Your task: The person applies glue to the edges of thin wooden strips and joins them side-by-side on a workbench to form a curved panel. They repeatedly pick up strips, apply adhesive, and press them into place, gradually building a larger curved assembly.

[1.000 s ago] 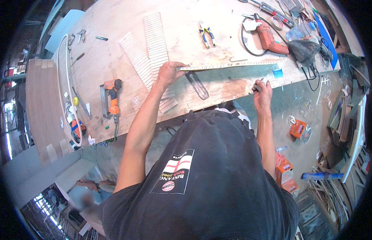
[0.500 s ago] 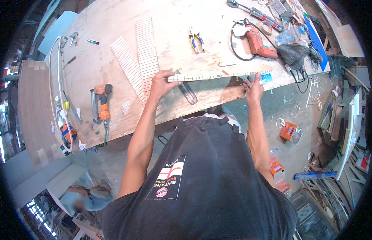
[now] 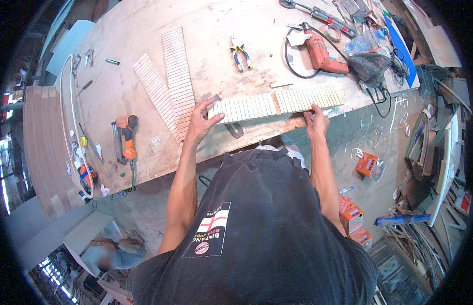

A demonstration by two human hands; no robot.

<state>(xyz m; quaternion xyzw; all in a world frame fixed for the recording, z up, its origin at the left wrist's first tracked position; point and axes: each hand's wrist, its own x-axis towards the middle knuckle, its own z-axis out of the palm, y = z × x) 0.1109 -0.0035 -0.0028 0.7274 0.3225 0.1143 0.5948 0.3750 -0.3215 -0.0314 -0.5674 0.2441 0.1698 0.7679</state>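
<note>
Between my two hands I hold a long pale wooden strip [image 3: 251,108] with many parallel cuts across it and one reddish-brown band near its middle. My left hand [image 3: 202,119] grips its left end, thumb on the face and fingers behind. Near its right end, my right hand [image 3: 316,121] pinches the lower edge. The strip is held over the front of the table, its slotted face turned up toward me. Beneath its left part lies a dark flat bar [image 3: 235,130], partly hidden. Left of it, two similar slotted strips, one upright [image 3: 179,71] and one slanted [image 3: 156,94], lie overlapping on the table.
On the wooden table [image 3: 145,30] lie pliers [image 3: 240,53], a red corded drill [image 3: 322,53], a caulking gun [image 3: 328,19], a plastic bottle [image 3: 363,43] and an orange nail gun [image 3: 125,137]. Orange boxes [image 3: 369,166] stand on the floor at right. Another person [image 3: 114,251] sits at lower left.
The strip has been tilted from nearly edge-on so its wide slotted face now shows. Both hands have turned with it, still gripping it. The view has shifted slightly.
</note>
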